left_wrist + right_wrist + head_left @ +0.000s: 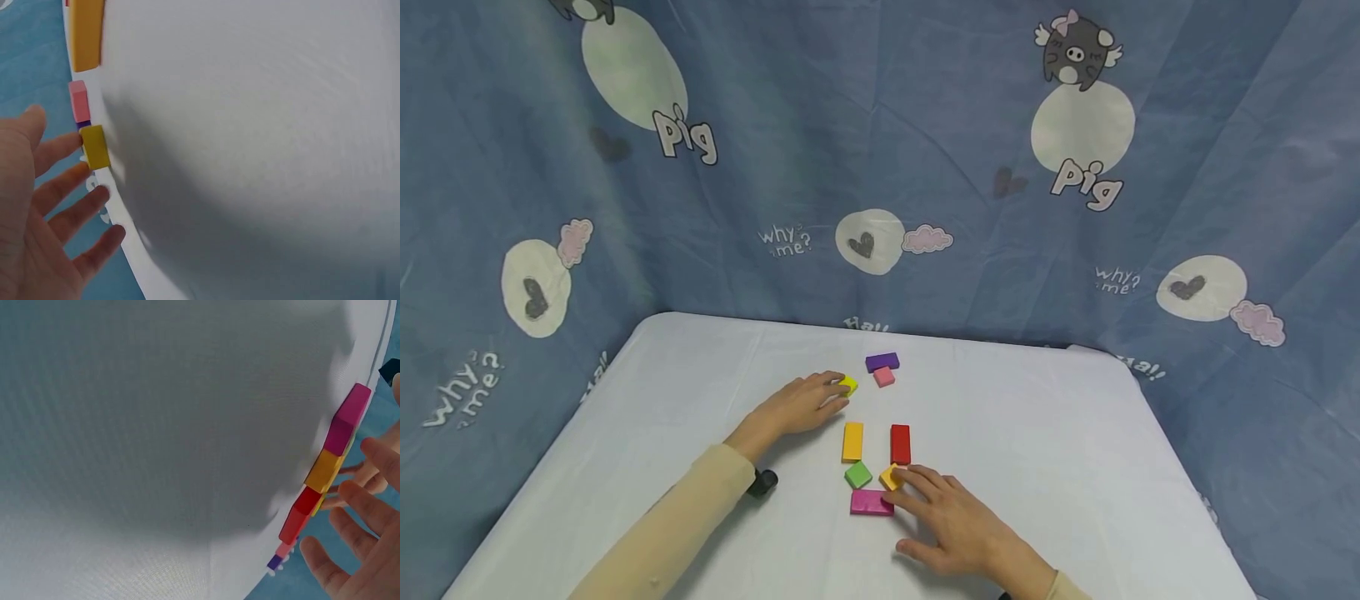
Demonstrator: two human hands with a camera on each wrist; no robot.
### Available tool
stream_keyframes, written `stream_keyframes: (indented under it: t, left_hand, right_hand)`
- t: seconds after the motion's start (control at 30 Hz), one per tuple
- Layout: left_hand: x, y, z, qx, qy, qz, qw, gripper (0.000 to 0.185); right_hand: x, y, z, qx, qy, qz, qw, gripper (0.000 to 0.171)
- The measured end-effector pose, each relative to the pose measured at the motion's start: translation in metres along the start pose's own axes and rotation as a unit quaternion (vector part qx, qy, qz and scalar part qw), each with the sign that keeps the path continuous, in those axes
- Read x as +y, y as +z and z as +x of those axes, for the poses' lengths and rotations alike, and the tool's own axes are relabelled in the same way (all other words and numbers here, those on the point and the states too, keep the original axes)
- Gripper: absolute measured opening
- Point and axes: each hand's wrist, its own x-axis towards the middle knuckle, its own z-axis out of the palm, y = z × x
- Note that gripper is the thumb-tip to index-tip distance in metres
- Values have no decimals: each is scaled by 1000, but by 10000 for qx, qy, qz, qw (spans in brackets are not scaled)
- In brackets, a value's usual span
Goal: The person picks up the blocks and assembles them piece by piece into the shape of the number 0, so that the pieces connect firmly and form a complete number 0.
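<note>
My left hand (808, 404) reaches out over the table's far half, its fingers spread. Index and middle fingertips meet the edge of a small yellow block (95, 147), whose far side shows past them in the head view. To its right lie a pink block (883, 377) and a long purple block (882, 362). Nearer, my right hand (951, 521) has its fingers loosely extended, fingertips at a small orange-yellow block (891, 477) and the end of a magenta block (871, 502). A green block (858, 475) sits left of the orange-yellow one.
Beyond the small blocks, a long orange-yellow block (852, 442) and a red block (900, 444) lie side by side with a gap between. All rest on a white-covered table (1037, 417). A blue printed curtain (880, 150) hangs behind and around it.
</note>
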Motion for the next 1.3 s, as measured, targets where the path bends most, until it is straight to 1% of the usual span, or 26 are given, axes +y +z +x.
stream_keyframes:
  t: [0.13,0.3,0.53,0.73,0.93,1.3]
  left_hand:
    - [3,-3,-2,-105,6,-137,9999,42]
    - [4,-3,-3,-149,3,-43,9999,40]
    - [5,-4,-5,-124,146,51,9998,31]
    - [8,-5,-8,-161,213,22,9996,35]
    - [9,-5,-9,-119,219,-77,9997,37]
    - [9,-2,-10,-83,300,-15,9995,37]
  right_hand:
    - [-1,0,0,-29,36,91,9999,64]
    - [0,0,0,27,-44,121,9999,64]
    - [1,2,-1,10,-76,72,9999,64]
    - [1,2,-1,1,-89,112,9999,65]
    - [0,2,-1,36,-141,18,9999,64]
    - [0,3,-1,11,-272,-87,9996,60]
